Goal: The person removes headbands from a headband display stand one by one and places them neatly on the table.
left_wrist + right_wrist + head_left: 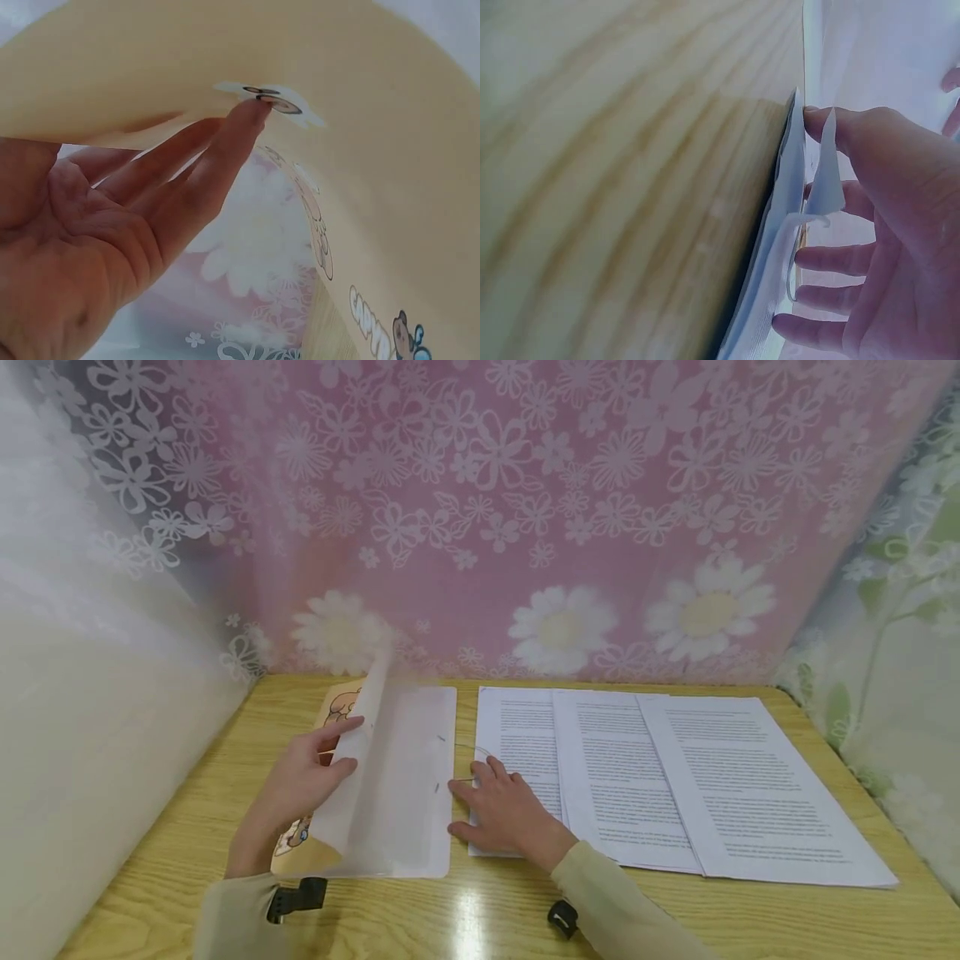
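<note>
A plastic folder [416, 827] lies open at the left, its beige cover [390, 112] printed with cartoon bears and bent upward. My left hand [300, 781] has fingers stretched along the bent cover, and one fingertip touches the printed side in the left wrist view. Two thin fastener wires [474, 746] reach from the folder's right edge towards the nearest paper stack [517, 727]. Over the gap between folder and paper, my right hand [502, 806] rests with thumb and fingers spread apart, fingertips at the paper's left edge and the lower wire. The right wrist view shows the fingers [832, 259] extended beside the sheets.
Two more printed stacks, a middle one [615, 760] and a right one [757, 777], overlap side by side on the wooden table [397, 918]. A floral curtain [450, 527] hangs behind the table's back edge, with pale sheeting [97, 693] on the left.
</note>
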{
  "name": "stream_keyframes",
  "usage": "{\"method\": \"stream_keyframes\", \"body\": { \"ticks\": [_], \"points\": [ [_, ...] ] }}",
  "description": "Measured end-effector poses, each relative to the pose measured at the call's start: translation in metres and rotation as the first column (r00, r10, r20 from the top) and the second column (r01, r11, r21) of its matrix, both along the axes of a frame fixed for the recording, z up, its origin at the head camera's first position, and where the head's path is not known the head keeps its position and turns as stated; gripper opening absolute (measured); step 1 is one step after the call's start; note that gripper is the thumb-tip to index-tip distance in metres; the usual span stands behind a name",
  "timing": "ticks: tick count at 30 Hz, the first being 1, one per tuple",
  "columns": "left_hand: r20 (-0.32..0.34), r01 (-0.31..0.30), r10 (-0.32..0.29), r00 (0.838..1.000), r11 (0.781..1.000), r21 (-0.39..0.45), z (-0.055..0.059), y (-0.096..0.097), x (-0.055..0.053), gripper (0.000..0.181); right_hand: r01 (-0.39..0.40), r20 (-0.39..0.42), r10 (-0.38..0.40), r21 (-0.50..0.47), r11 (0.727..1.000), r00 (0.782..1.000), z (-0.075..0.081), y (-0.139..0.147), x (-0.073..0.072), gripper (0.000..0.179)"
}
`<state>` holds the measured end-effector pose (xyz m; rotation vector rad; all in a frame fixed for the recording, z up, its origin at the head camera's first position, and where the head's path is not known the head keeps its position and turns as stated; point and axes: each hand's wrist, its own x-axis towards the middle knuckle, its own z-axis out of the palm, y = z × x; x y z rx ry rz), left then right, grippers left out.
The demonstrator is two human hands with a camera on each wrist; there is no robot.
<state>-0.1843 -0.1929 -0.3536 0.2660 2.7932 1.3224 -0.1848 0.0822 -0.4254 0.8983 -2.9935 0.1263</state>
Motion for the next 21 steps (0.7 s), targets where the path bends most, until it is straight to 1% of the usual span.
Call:
{"method": "stream_keyframes", "body": {
  "ticks": [2,5,8,11,15,18,21],
  "points": [
    [0.003,0.006,-0.006,1.000,0.999,0.053,0.001,-0.004,0.000,0.053,0.004,0.005,-0.004,-0.001,1.000,1.000,0.000,0.002,0.000,0.057],
    [0.036,0.012,-0.018,0.999,0.990,0.138,0.003,-0.009,0.000,0.053,0.006,0.007,-0.006,-0.001,1.000,1.000,0.001,0.004,0.001,0.057],
    [0.063,0.018,-0.032,0.997,0.980,0.199,0.006,-0.014,0.000,0.053,0.005,0.005,-0.005,-0.008,1.000,1.000,0.000,0.005,0.001,0.057],
    [0.070,0.023,-0.041,0.997,0.970,0.241,0.007,-0.018,-0.001,0.053,0.003,0.001,-0.003,-0.017,1.000,1.000,-0.001,0.006,0.001,0.057],
    [0.056,0.033,-0.049,0.997,0.966,0.255,0.007,-0.020,-0.002,0.053,0.001,0.012,-0.001,-0.022,1.000,1.000,-0.002,0.008,0.000,0.057],
    [0.064,0.043,-0.061,0.996,0.966,0.256,0.005,-0.018,-0.003,0.053,-0.005,0.045,0.007,-0.033,0.999,0.999,0.000,0.009,-0.001,0.058],
    [0.082,0.036,-0.059,0.995,0.965,0.258,0.002,-0.016,-0.003,0.053,-0.014,0.079,0.020,-0.069,0.998,0.997,0.002,0.013,-0.003,0.059]
  ]
}}
